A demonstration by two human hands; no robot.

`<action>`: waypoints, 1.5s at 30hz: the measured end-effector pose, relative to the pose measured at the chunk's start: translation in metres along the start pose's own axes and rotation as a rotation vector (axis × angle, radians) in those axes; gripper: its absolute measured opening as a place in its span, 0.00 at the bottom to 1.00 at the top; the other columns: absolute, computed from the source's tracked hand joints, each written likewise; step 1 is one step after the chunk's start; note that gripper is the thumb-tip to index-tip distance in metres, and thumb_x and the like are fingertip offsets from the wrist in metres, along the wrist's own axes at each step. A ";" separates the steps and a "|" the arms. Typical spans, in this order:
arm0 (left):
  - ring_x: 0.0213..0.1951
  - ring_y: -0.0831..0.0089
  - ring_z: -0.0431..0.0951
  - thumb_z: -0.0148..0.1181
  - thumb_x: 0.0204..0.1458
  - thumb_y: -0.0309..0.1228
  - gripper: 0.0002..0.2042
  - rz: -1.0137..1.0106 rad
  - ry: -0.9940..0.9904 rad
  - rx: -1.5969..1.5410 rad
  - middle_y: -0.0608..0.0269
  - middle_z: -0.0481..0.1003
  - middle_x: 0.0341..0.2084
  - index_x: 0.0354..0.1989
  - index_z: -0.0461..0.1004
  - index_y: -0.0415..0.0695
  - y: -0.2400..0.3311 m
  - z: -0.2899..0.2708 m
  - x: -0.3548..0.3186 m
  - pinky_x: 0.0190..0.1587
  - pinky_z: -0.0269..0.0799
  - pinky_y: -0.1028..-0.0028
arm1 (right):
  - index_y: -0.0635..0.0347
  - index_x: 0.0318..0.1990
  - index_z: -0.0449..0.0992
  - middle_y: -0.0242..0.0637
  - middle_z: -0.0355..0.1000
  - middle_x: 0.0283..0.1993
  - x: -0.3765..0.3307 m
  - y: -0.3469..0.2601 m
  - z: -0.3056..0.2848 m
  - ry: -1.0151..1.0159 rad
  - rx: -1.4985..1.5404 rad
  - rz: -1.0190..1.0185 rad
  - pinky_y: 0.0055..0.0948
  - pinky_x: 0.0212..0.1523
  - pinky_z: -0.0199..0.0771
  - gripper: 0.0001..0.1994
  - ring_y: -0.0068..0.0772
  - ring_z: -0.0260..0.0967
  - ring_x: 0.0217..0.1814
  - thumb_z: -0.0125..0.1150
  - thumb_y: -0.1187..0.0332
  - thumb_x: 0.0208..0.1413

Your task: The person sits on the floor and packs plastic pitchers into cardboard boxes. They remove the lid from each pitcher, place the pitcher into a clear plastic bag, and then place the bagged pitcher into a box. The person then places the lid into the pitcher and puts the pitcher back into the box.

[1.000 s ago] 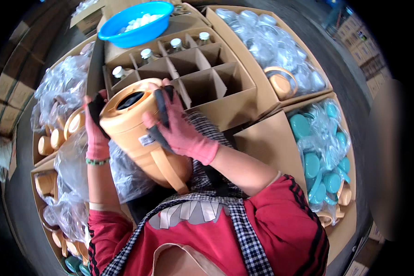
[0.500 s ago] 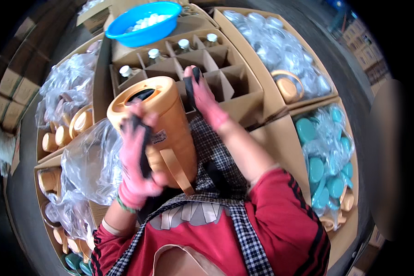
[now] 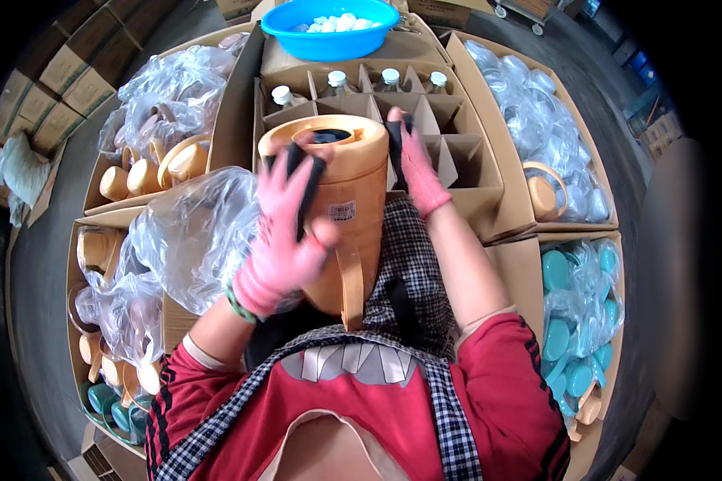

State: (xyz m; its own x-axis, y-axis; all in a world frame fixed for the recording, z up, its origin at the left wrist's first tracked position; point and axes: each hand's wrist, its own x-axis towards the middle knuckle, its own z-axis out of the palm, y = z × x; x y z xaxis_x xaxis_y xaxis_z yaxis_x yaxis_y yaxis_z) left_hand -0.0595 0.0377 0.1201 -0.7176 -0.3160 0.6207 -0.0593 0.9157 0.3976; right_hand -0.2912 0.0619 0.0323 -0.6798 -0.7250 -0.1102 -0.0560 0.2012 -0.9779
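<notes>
One orange jug sits before the checked apron, near the divided carton. The left hand is splayed, the right hand straight-fingered, both beside it (whether either touches is unclear); with neither curled around it, a knock could tip it.

the person's left grip, in a pink and black glove, is spread wide in front of an orange jug, while the gloved right grip sits along the jug's right side, fingers straight. just ahead there's a divided carton with white-capped bottles along its far row, and a blue basin of white pieces beyond; teal pieces lie among clear plastic over on the right.
</notes>
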 end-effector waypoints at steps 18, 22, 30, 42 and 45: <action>0.49 0.56 0.63 0.68 0.22 0.31 0.32 0.178 0.123 0.058 0.52 0.67 0.42 0.44 0.65 0.39 -0.047 -0.030 0.027 0.52 0.57 0.63 | 0.63 0.54 0.52 0.41 0.55 0.53 -0.053 -0.104 0.013 -0.230 0.701 -0.738 0.32 0.55 0.54 0.34 0.33 0.54 0.55 0.41 0.42 0.50; 0.38 0.78 0.68 0.64 0.34 0.29 0.24 -0.330 0.307 -0.643 0.61 0.70 0.36 0.42 0.65 0.35 -0.053 -0.027 0.040 0.42 0.64 0.77 | 0.57 0.57 0.50 0.49 0.47 0.57 -0.053 -0.115 0.026 0.290 -0.553 -1.485 0.43 0.56 0.51 0.43 0.51 0.46 0.59 0.66 0.52 0.32; 0.33 0.80 0.68 0.64 0.35 0.29 0.22 -0.369 0.403 -0.656 0.66 0.71 0.31 0.41 0.67 0.36 -0.091 0.001 0.067 0.36 0.66 0.80 | 0.71 0.52 0.53 0.62 0.62 0.42 0.012 -0.128 0.035 -0.251 -0.089 -0.504 0.36 0.40 0.68 0.40 0.54 0.65 0.42 0.55 0.44 0.41; 0.34 0.79 0.70 0.65 0.30 0.25 0.24 -0.307 0.415 -0.495 0.64 0.71 0.32 0.40 0.66 0.36 -0.173 0.059 0.088 0.40 0.65 0.78 | 0.61 0.35 0.69 0.40 0.69 0.23 0.099 -0.075 0.079 -0.624 0.630 0.138 0.25 0.23 0.67 0.33 0.33 0.67 0.24 0.40 0.34 0.44; 0.35 0.77 0.70 0.63 0.38 0.29 0.21 -0.605 0.640 -0.680 0.64 0.71 0.32 0.41 0.66 0.36 -0.199 0.081 0.076 0.40 0.66 0.77 | 0.68 0.33 0.68 0.43 0.69 0.24 0.126 -0.062 0.069 -0.907 0.461 0.344 0.22 0.17 0.64 0.42 0.31 0.65 0.19 0.30 0.29 0.41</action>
State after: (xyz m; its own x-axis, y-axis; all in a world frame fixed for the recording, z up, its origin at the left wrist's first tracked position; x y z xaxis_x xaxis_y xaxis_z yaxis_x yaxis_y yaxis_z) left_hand -0.1587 -0.1481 0.0336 -0.1969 -0.9137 0.3556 0.2550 0.3025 0.9184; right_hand -0.3232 -0.0876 0.0671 0.2006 -0.9335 -0.2974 0.4455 0.3572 -0.8209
